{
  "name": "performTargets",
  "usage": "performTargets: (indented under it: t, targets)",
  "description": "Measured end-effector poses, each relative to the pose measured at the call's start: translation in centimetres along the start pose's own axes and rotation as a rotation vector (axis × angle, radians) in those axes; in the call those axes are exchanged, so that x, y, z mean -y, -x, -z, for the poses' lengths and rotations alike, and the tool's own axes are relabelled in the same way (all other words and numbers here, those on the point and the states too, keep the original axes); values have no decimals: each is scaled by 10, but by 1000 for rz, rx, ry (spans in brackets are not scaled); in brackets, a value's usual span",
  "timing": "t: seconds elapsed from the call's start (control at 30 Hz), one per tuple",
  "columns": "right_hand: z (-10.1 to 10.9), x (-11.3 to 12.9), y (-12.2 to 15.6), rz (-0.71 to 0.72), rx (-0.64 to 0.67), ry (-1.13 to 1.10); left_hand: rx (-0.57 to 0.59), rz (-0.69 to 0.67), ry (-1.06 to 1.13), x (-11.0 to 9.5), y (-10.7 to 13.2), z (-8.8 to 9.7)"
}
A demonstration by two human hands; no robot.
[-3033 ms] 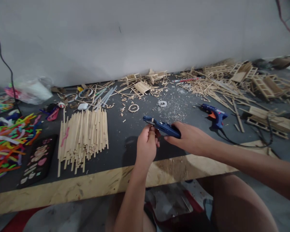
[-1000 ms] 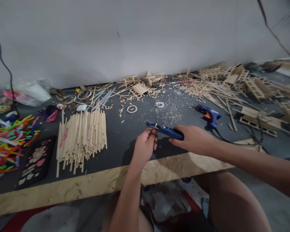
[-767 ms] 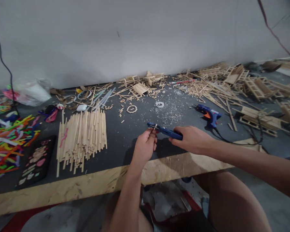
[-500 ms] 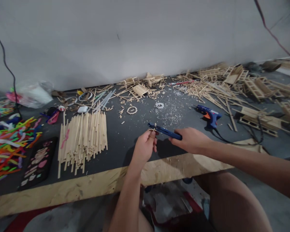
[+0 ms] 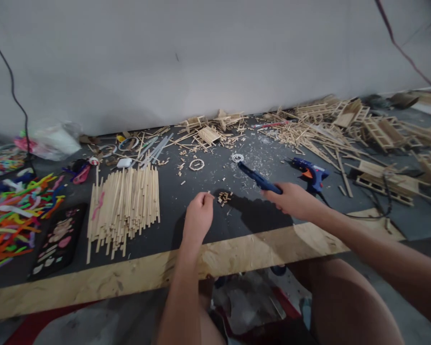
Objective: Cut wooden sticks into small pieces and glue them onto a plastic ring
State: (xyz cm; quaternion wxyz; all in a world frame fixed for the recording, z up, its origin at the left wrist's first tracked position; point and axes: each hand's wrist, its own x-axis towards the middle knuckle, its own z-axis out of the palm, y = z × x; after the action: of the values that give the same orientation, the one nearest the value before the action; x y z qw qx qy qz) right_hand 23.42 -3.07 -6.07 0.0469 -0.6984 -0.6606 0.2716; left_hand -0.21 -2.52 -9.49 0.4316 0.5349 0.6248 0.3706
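My right hand [image 5: 290,199] is wrapped around the handles of dark blue pliers [image 5: 258,178], whose head points up and left, near a small white ring [image 5: 237,157] on the table. My left hand [image 5: 200,213] is closed above the table near its front edge. A tiny pale bit shows at its fingertips, too small to name. Just right of it lies a small heap of short cut wooden stick pieces [image 5: 224,198]. A thin wooden ring [image 5: 197,165] rests farther back.
Left of my hands lies a bundle of wooden sticks [image 5: 127,206], then a phone [image 5: 59,239] and colourful pipe cleaners [image 5: 17,215]. A blue glue gun [image 5: 311,173] with its cord is on the right. Stick structures [image 5: 384,132] and loose sticks line the wall.
The pliers have moved away from my left hand, up and to the right. My left hand has shifted left, and the heap of cut pieces is now in sight.
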Motion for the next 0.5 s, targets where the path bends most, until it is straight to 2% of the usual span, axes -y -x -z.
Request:
performTargets:
  t: [0.07,0.17,0.37,0.5]
  targets:
    - [4,0,-2,-34,15,-183,-101,-51,-230,-1,-4,6]
    - [9,3,-7,-53,12,-378,-132,-80,-450,-4,-10,12]
    - [11,11,-20,4,34,-658,16,-87,-595,-14,-27,9]
    - [13,17,-21,-24,54,-718,71,-97,-547,-25,-44,3]
